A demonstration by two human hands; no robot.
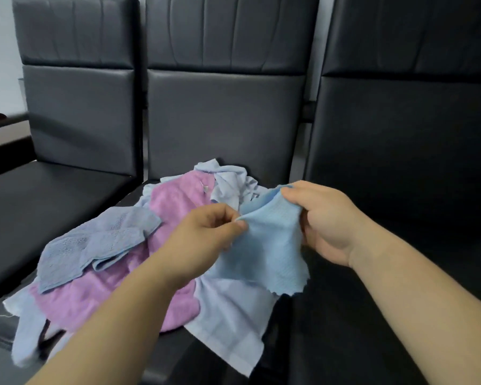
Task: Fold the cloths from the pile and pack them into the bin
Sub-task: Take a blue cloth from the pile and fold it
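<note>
Held above the near right of the pile (109,287), between both hands: a light blue cloth (267,245). Pinched at its upper left edge by thumb and forefinger of the left hand (206,232); clutched at the upper right corner in the curled fingers of the right hand (322,218). Beneath, on the middle black chair seat (184,357): pink towel (175,201), blue-grey terry cloth (95,245) at left, pale lavender cloth (228,315) nearest.

both hands hold a light blue cloth (267,245) up over the pile (117,273). the left hand (206,234) pinches its upper left edge between thumb and fingers; the right hand (322,218) grips its upper right corner. the pile, with a pink cloth (175,201), a grey-blue towel (95,245) and a pale cloth (228,315), lies on the middle of 3 black seats (222,107).
</note>
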